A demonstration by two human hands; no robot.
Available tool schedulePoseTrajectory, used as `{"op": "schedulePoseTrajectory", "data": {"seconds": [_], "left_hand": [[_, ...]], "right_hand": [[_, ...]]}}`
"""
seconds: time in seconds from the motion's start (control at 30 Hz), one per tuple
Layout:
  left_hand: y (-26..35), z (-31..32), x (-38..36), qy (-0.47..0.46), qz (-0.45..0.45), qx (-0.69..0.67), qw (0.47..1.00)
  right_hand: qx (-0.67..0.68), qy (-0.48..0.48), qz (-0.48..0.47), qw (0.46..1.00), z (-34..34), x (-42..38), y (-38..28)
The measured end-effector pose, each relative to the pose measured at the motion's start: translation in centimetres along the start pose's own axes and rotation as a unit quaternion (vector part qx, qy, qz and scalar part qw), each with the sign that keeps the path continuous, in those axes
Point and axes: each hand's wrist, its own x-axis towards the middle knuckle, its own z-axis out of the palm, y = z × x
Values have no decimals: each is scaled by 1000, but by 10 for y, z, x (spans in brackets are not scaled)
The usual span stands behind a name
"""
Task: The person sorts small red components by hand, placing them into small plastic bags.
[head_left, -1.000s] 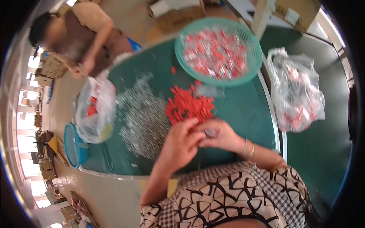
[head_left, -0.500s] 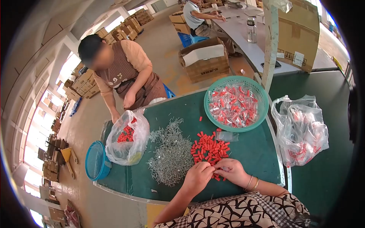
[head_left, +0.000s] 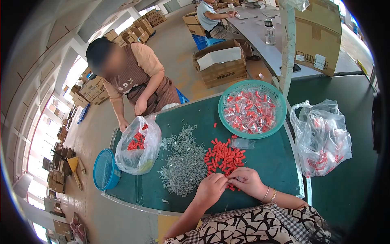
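Red plastic plugs in one heap, too many to count, my left hand and right hand pinching some at its edge, one nail pile, two bags, two baskets on green surface

Two baskets, two plastic bags, perhaps three people.
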Motion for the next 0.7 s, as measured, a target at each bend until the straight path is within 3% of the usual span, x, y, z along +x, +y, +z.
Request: {"op": "schedulePoseTrajectory", "data": {"seconds": [0.33, 0.43, 0.53, 0.63, 0.7], "left_hand": [[-5, 6, -3, 10, -4, -7, 1000], [-1, 5, 1, 33, -29, -36, 998], [6, 6, 3, 65, -107, -114, 986], [3, 8, 3, 67, -138, -129, 980], [-4, 10, 2, 88, -88, -92, 988]], "right_hand": [[-18, 7, -2, 1000, 1, -2, 3], [-39, 25, -17, 999, 2, -1, 3], [-42, 13, 18, 999, -1, -1, -3], [-70, 38, -62, 995, 2, 0, 5], [-101, 45, -119, 987, 4, 1, 16]]}}
